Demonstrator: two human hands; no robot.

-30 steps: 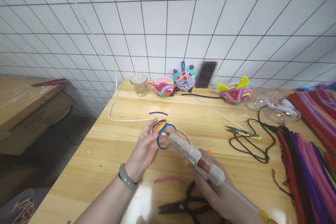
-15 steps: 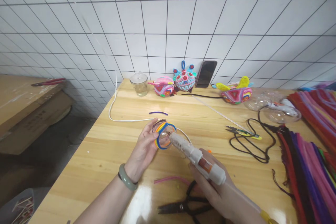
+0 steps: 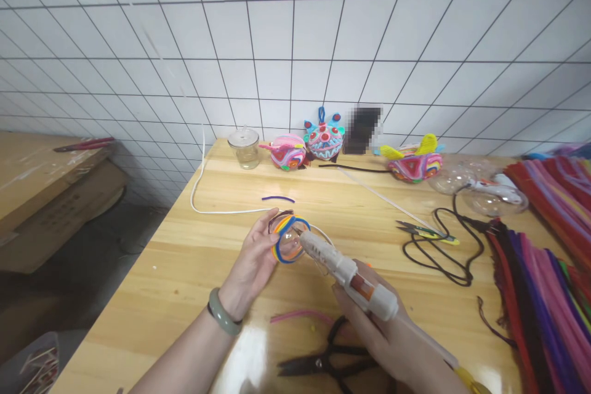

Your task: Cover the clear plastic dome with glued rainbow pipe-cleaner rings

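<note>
My left hand (image 3: 256, 252) is closed around a clear plastic ball (image 3: 290, 242) with blue, yellow and orange pipe cleaner strips curved over it. A dark brown tuft shows at its upper left. My right hand (image 3: 369, 314) grips a white hot glue gun (image 3: 339, 268), its nozzle pointing up and left at the ball's right side. Whether the tip touches the ball I cannot tell. Black-handled scissors (image 3: 318, 364) lie below the right hand, partly hidden by it. A pink strip (image 3: 300, 315) lies just above them.
Decorated balls (image 3: 325, 138) stand along the wall near a lidded glass cup (image 3: 244, 148) and a pixelated dark object (image 3: 363, 129). Snips (image 3: 429, 233), a black cord (image 3: 471, 274), clear balls (image 3: 494, 203) and pipe cleaner bundles (image 3: 540, 295) occupy the right. A purple strip (image 3: 277, 198) lies behind the hands.
The glue gun has drawn back very slightly to the right, its nozzle a little farther from the ball's middle. My left hand and the ball have stayed in place.
</note>
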